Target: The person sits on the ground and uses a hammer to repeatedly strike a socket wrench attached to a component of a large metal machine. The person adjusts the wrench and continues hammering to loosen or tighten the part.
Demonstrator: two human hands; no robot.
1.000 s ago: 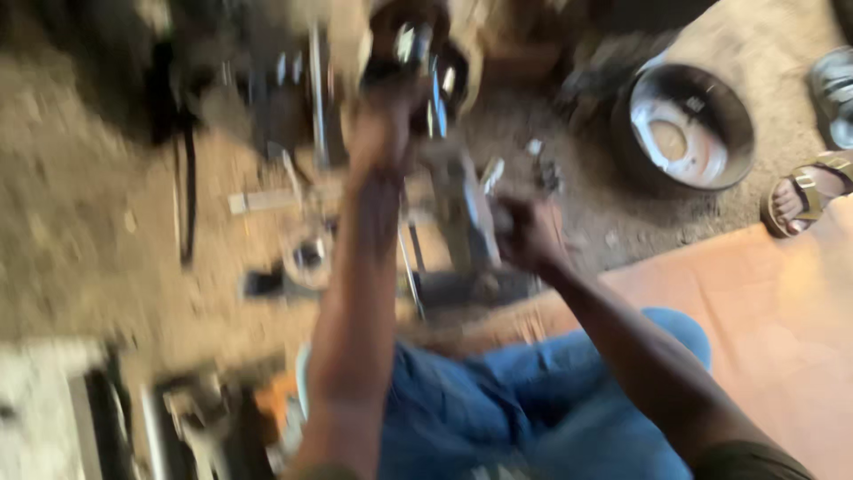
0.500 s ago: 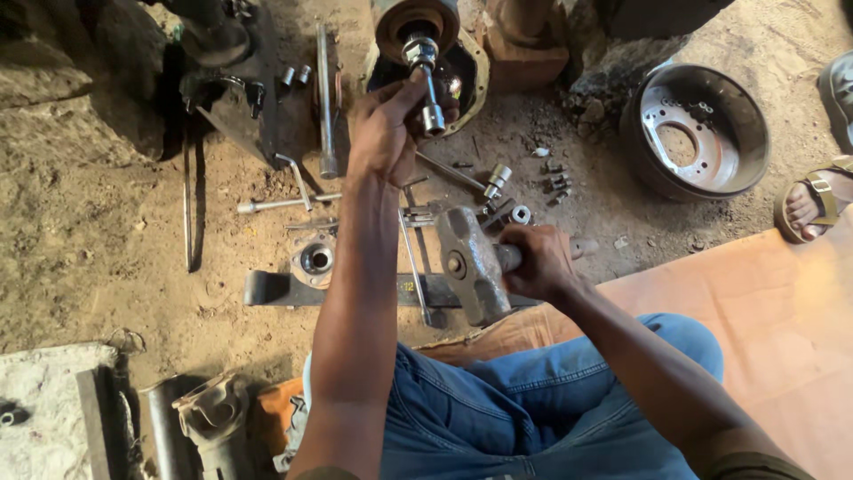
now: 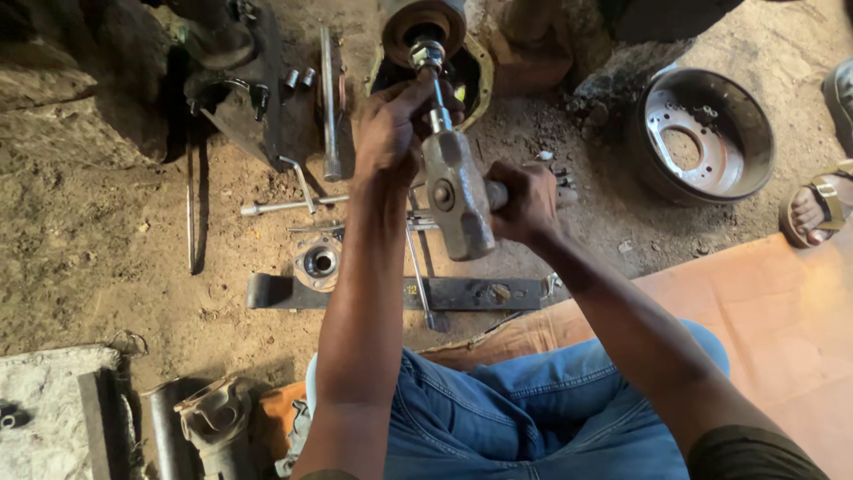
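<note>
Now your left hand (image 3: 388, 133) grips the punch (image 3: 437, 107) against the hub (image 3: 425, 22), fingers closed around it. Your right hand (image 3: 526, 200) is clenched on the hammer (image 3: 458, 200), raised just beside the punch. Apparently the nut is still on, the drum (image 3: 702, 133) already off.

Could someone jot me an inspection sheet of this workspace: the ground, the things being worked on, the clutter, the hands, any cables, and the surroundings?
Surface: bare dirt ground, dusty, with an orange mat at right.
Job's things: hammer, head down toward the lap; thin rod set against the hub.
Clutter: brake drum, long socket wrench, flat black bar, bearing flange, loose bolts.
Hands: left hand grips the rod; right hand grips the hammer handle.
Cables: nothing seen.
Surroundings: someone's sandalled foot at the right edge.
</note>
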